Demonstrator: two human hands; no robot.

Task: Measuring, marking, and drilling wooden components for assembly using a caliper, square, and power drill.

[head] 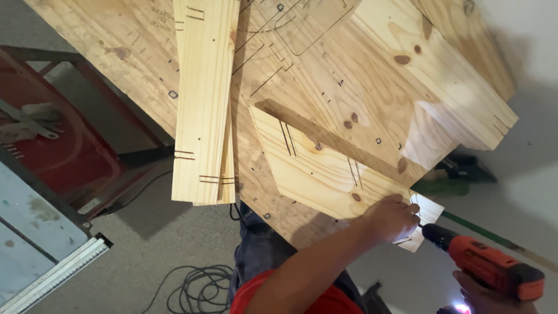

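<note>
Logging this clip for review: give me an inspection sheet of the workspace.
Surface: large plywood sheet with pencilled lines and small marks.
Job's things: angled board lying on the sheet; red drill with its tip at the board's corner.
Clutter: two narrow boards stacked on the sheet.
Hands: left hand pressing on the angled board's corner; right hand gripping the drill.
Cables: black cable coiled on the floor.
Surroundings: red stand at left, grey floor, green item beyond the sheet.
</note>
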